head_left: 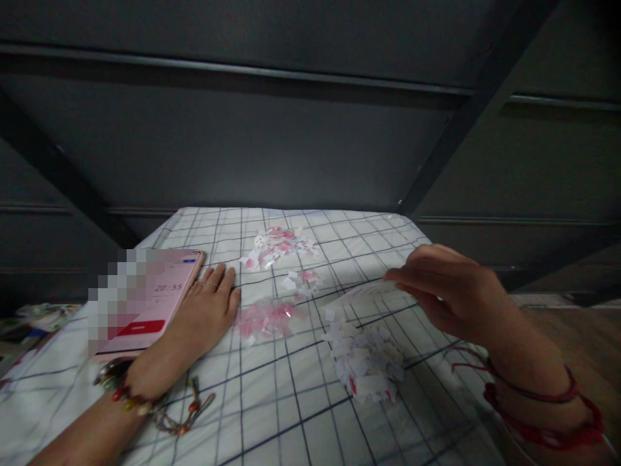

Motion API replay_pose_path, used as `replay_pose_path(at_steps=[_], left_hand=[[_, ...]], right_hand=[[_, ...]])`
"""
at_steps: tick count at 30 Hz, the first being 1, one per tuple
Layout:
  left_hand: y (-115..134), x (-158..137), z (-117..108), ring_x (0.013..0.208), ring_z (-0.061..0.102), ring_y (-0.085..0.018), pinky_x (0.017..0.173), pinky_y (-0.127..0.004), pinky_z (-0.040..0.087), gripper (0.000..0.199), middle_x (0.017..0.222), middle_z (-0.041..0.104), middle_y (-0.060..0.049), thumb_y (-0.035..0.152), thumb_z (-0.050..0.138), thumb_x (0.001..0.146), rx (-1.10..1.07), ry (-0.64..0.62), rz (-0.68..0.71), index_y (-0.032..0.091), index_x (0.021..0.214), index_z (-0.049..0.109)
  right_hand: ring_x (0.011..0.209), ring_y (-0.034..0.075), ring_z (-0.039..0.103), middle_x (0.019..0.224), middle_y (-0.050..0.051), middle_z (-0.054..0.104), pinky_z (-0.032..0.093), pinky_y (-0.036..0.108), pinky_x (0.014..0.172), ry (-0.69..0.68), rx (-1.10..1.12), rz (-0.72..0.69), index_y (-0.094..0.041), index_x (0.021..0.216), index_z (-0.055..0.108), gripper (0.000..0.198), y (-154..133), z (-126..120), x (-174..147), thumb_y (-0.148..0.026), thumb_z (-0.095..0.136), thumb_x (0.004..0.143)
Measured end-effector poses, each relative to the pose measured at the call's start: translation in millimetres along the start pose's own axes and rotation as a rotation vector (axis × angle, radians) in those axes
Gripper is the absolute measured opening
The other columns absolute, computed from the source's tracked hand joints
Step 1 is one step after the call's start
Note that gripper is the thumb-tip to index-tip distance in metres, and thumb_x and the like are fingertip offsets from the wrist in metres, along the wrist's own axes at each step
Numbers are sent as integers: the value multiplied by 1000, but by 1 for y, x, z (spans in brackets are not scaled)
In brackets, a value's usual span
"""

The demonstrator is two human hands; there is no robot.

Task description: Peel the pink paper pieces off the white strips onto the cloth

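My left hand (207,303) lies flat on the checked cloth with its fingers stretched out, touching or close to the phone's right edge. My right hand (444,294) is raised over the right side of the cloth. Its fingers pinch one end of a thin, whitish, see-through strip (361,294) with faint marks on it; the strip's exact kind does not show. Below the strip sits a heap of small white paper pieces (366,362). Pink translucent scraps (266,318) are spread right of my left hand. A few white and pink bits (303,280) lie between the piles.
A pink phone (158,298) with 20:55 on its screen rests at the left. Another pile of white and pink scraps (279,246) is farther back on the checked cloth (272,414). Dark panels (272,142) rise behind the cloth's far edge.
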State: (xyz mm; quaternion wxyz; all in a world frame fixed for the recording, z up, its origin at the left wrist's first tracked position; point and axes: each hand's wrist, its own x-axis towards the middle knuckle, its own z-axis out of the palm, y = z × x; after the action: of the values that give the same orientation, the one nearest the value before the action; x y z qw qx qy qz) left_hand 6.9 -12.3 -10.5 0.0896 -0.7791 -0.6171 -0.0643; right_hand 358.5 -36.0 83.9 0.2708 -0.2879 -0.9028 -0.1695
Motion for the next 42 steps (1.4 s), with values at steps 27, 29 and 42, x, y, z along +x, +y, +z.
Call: replay_pose_path(at_steps=[27,29,42], left_hand=[[1,-1,1,128,44,-33,103,-50,38,51,137,48,-23,28,27,91,-11,14,-22,3,131,47],[1,-2,1,128,43,-33,103,-50,38,52,137,47,-24,28,28,91,-16,13,-20,2,131,47],[3,-1,-2,128,43,-34,103,-50,38,52,139,45,-24,28,28,91,0,-10,-32,2,132,46]], right_hand=[[64,14,50,67,1,55,42,30,58,18,77,-44,-19,95,57,27,-4,-9,1,1,48,79],[64,13,48,67,1,55,42,30,58,18,57,-53,-19,95,57,27,-7,-6,2,1,47,79],[64,14,45,66,0,55,41,30,59,76,12,-86,-18,97,56,31,-9,1,6,4,48,77]])
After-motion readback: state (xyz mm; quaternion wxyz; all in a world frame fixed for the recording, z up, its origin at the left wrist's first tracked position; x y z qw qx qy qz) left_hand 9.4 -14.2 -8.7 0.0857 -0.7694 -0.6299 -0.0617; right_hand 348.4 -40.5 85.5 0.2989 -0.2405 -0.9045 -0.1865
